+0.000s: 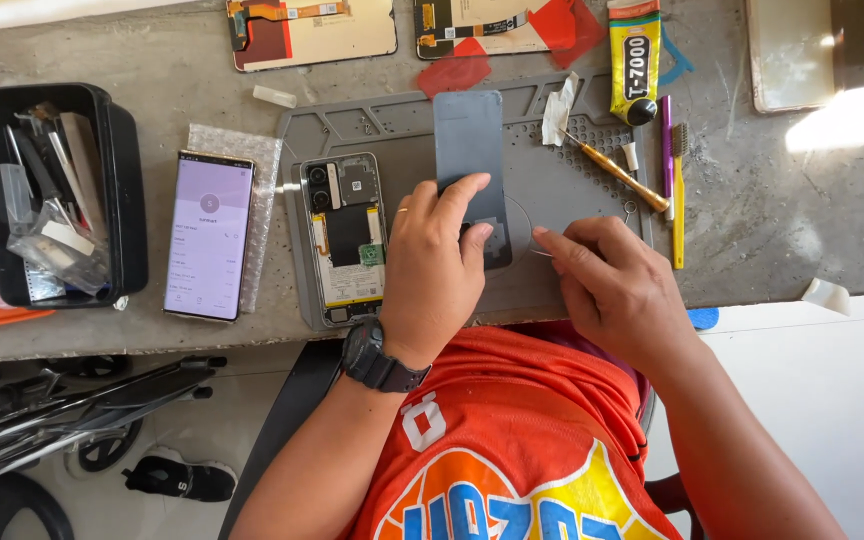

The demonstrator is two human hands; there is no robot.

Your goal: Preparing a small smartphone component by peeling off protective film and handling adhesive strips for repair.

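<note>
1. The table point(802, 220), grey and scuffed, is seen carrying the whole spread, with a grey work mat point(562, 190) laid across its middle.
2. A black tool bin point(127, 200) is parked at the far left, and a lit phone point(209, 235) is lying face up just beside it.
3. An opened phone point(344, 240), its insides bared, is resting on the mat's left edge, close to the left hand.
4. The dark back cover point(469, 140) is laid flat on the mat, its lower end pinned under the left hand point(437, 270), whose fingers are spread wide over it.
5. The cover is judged thin, light and smooth, likely slippery and easily cracked; it is best taken by its long edges, never bent.
6. The right hand point(607, 285) is held narrow, fingertips pinched beside the cover's lower right corner; whether anything is gripped cannot be told.
7. A glue tube point(634, 60) and a yellow-handled tool point(617, 172) are lying past the cover.
</note>
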